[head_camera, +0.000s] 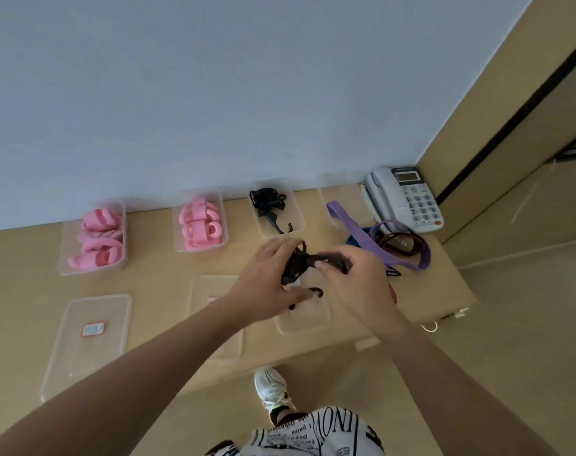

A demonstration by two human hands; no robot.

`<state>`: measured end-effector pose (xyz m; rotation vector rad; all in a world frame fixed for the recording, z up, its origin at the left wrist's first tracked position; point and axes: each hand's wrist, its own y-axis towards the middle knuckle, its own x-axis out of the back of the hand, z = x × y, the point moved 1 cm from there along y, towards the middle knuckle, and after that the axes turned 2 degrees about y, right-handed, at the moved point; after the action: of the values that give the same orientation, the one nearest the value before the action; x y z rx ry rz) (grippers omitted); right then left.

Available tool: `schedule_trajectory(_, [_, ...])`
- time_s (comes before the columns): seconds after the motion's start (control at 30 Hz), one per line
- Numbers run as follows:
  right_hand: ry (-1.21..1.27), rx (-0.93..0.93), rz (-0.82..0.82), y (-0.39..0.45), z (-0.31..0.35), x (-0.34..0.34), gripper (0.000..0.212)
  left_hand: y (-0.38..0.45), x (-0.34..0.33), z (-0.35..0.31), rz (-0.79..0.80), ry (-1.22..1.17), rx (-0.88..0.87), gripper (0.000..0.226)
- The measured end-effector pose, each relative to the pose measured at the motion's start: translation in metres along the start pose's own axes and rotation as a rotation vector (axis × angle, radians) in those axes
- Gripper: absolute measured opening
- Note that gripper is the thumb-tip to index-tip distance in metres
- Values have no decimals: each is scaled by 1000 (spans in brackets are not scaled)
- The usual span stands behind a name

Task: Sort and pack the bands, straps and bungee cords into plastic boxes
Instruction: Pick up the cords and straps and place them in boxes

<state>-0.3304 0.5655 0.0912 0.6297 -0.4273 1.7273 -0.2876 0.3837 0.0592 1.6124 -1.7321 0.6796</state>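
Both arms outstretched, left hand (266, 274) and right hand (355, 278) close together (fingers curled).

We hold a black bungee cord (299, 263) bunched above the table's near right part, one hook (316, 292) hanging. Along the far edge stand four clear boxes: two with pink bands (97, 238) (200, 225), one with a black hooked cord (269, 205), one (340, 199) draped by a purple strap (375, 245) beside dark red cords (403, 243).

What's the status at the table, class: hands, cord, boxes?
Both hands, left and right, grip a black bungee cord. Held above a clear box. Nothing in the way.
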Motion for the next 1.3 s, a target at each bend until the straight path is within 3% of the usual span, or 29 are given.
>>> schedule_trajectory(0.13, [243, 92, -118, -11, 72, 35, 3, -7, 47, -45, -132, -368, 83, 26])
schedule_trajectory(0.23, [427, 145, -149, -22, 120, 60, 8, -15, 81, -79, -174, -537, 79, 12])
schedule_trajectory(0.5, [707, 245, -230, -51, 217, 129, 13, -63, 154, -165, -123, -829, -90, 24])
schedule_trajectory(0.67, [521, 272, -84, -80, 232, 127, 10, -87, 167, -198, -261, -847, -139, 22])
schedule_trajectory(0.8, [690, 264, -188, -92, 238, 140, 14, -106, 152, -193, -125, -636, -114, 23])
schedule_trajectory(0.97, [823, 338, -224, -101, 248, 160, 15, -120, 118, -158, -72, -401, 132, 27])
schedule_trajectory(1.07, [865, 370, -262, -103, 246, 184, 14, -131, 95, -146, -23, -436, 232, 30])
schedule_trajectory(1.13, [857, 354, -220, -106, 239, 195, 14, -134, 85, -155, -50, -460, 236, 31])
schedule_trajectory(1.23, [811, 340, -112, -116, 222, 198, 14, -133, 77, -193, -119, -459, 155, 61])
schedule_trajectory(1.3, [809, 337, -66, -123, 212, 203, 13, -128, 73, -226, -124, -560, 75, 64])
